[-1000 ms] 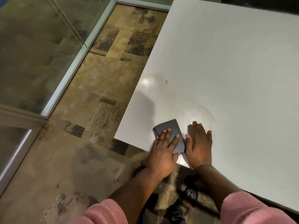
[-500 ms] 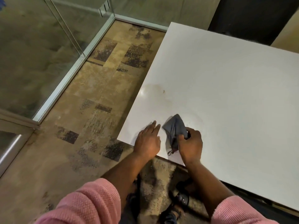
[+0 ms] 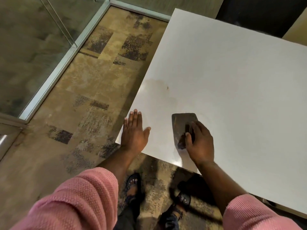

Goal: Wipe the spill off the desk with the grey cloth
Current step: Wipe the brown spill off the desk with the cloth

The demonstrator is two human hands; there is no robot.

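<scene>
The grey cloth [image 3: 181, 124] lies on the white desk [image 3: 232, 90] near its front left corner. My right hand [image 3: 200, 143] grips the cloth's near end, fingers curled over it. Flat on the desk's left corner rests my left hand [image 3: 134, 131], fingers spread, holding nothing. A faint wet smear of the spill [image 3: 159, 90] with a small dark speck [image 3: 167, 87] shows on the desk beyond both hands.
Patterned carpet floor [image 3: 93, 90] lies left of the desk, bounded by a glass partition with a metal frame [image 3: 54, 75]. My sandalled feet [image 3: 132, 185] stand below the desk's front edge. A dark panel [image 3: 259, 14] stands behind the desk.
My right hand took the cloth from under my left and carried it to the right. My left hand slid left to the desk's corner and lies flat.
</scene>
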